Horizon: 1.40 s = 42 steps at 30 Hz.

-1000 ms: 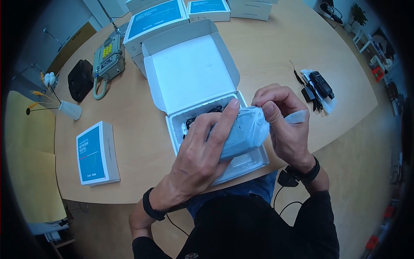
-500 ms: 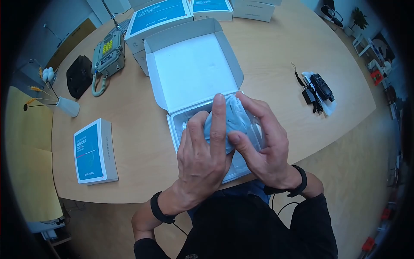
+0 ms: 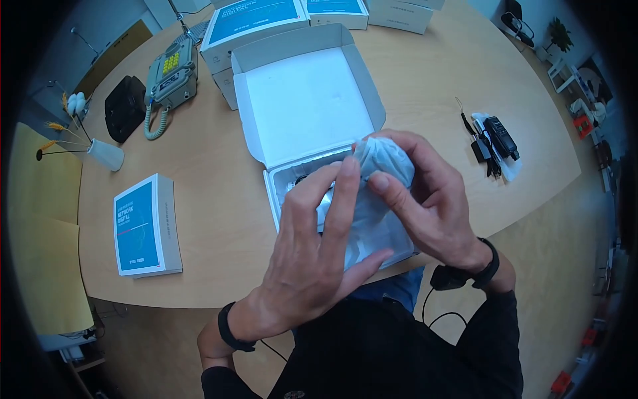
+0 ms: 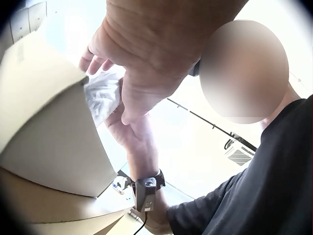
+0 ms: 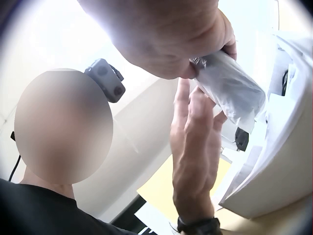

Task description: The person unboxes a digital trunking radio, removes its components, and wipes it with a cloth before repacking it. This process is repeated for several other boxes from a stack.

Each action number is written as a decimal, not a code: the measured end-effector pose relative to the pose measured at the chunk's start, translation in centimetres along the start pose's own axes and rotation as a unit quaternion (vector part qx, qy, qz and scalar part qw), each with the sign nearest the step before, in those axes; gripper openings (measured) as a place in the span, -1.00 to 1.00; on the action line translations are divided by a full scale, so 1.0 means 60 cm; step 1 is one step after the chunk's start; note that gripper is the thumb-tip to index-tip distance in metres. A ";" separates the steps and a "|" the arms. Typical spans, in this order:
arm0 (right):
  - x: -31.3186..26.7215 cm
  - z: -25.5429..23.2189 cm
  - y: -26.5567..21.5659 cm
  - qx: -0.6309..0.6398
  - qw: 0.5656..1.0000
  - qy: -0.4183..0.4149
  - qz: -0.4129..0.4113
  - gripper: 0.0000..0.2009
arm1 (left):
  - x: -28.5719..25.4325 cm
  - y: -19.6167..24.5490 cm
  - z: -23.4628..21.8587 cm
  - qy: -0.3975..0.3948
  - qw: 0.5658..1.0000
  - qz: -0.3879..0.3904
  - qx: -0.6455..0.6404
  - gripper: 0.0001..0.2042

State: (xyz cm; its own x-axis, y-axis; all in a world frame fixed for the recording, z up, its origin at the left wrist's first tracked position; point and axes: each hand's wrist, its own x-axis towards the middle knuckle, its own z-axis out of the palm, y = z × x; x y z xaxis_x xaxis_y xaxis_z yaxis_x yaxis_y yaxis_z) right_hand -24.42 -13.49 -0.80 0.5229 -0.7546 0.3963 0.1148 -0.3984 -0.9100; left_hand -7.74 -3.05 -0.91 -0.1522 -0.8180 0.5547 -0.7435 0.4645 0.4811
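Note:
A bundle (image 3: 385, 158) wrapped in thin whitish film is held in my right hand (image 3: 442, 206), the thumb on its near side and the fingers round its far side. The film hides what is inside. My left hand (image 3: 307, 249) has its fingers extended, their tips at the left side of the bundle. Both hands are over an open white box (image 3: 299, 100), its lid raised toward the back. Inside is a clear plastic tray (image 3: 282, 183), partly covered by the hands. In the right wrist view the wrapped bundle (image 5: 230, 90) sticks out below the right palm.
Right of the box lie a black handheld device (image 3: 501, 137), an adapter with cable (image 3: 481, 150) and film. To the left are a blue-and-white box (image 3: 139, 226), a vase (image 3: 106, 154), a black pouch (image 3: 125, 108) and a corded telephone (image 3: 171, 76). More boxes (image 3: 256, 21) stand behind.
The right hand came in from the bundle's right end to grip it. The bundle turned more upright, then shifted right with that hand. The left hand's fingers straightened and loosened from it.

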 end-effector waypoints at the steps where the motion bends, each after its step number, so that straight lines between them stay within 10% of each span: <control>1: 0.005 -0.006 0.003 -0.027 0.999 0.001 -0.017 -0.65 | -0.007 0.003 -0.006 -0.024 1.000 0.000 0.011 0.01; 6: 0.019 -0.021 0.001 -0.048 0.995 -0.054 0.062 -0.65 | -0.045 -0.011 0.017 -0.093 0.994 -0.008 0.055 0.07; 10: 0.017 -0.021 0.007 -0.142 0.982 -0.127 0.017 -0.64 | -0.062 -0.032 0.040 0.007 0.999 -0.030 0.024 0.03; 28: -0.024 -0.011 0.059 -0.460 0.867 -0.144 -0.128 -0.74 | -0.053 -0.009 0.036 -0.087 0.990 -0.066 0.094 -0.02; 42: -0.037 -0.050 0.060 -0.279 0.948 -0.051 -0.141 -0.80 | -0.046 -0.010 0.028 -0.181 0.975 -0.007 0.131 -0.26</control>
State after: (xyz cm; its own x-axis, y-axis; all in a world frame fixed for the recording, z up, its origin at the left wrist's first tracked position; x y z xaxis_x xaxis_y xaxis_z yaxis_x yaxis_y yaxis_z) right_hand -27.67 -14.83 -4.61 0.6204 -0.5337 0.5747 -0.1881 -0.8126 -0.5516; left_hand -7.98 -1.63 -3.86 -0.3262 -0.9113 0.2512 -0.8802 0.3897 0.2708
